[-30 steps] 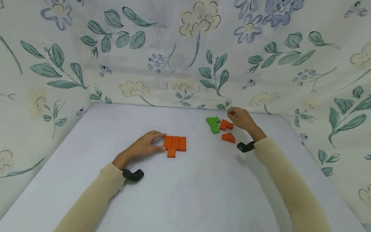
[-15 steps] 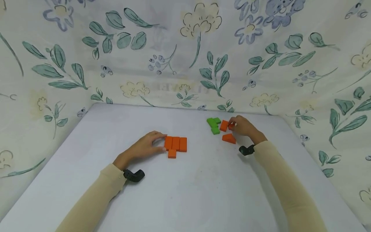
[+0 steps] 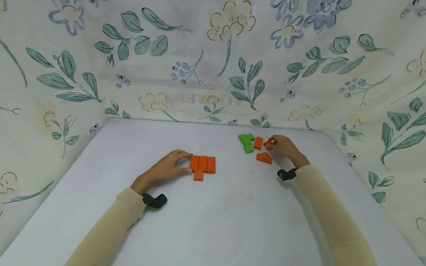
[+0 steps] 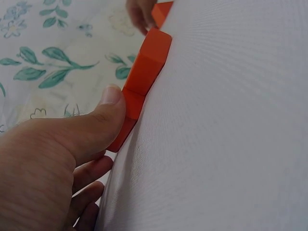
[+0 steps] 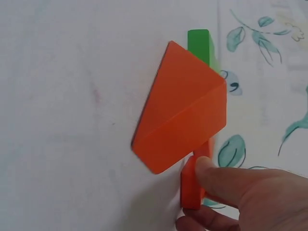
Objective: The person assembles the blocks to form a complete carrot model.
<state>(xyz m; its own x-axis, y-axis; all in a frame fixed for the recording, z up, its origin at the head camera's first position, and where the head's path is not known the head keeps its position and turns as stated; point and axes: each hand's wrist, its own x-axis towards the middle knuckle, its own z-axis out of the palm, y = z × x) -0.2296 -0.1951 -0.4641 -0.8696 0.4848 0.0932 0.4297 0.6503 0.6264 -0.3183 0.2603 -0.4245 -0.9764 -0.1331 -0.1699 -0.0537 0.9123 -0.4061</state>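
Observation:
My left hand (image 3: 166, 167) holds the left side of a flat group of orange blocks (image 3: 202, 163), thumb at the lower corner and a finger at the upper one. Three blocks stand side by side, with a smaller orange block (image 3: 198, 175) set against their near side. In the left wrist view my thumb lies against the orange blocks (image 4: 149, 60). My right hand (image 3: 284, 145) pinches a small orange block (image 5: 191, 185) between thumb and fingers, low over the table. Close by lie an orange rectangular block (image 3: 258, 143) and a larger slant-sided orange block (image 3: 264, 158).
Several green blocks (image 3: 246, 142) sit together left of the orange rectangular block. The white tabletop (image 3: 226, 214) runs back to a floral cloth (image 3: 196, 62), which hangs behind and along the sides.
My right hand came down, took hold of the small orange block and drew it slightly right, apart from the orange rectangular block. My left hand stays at the orange group.

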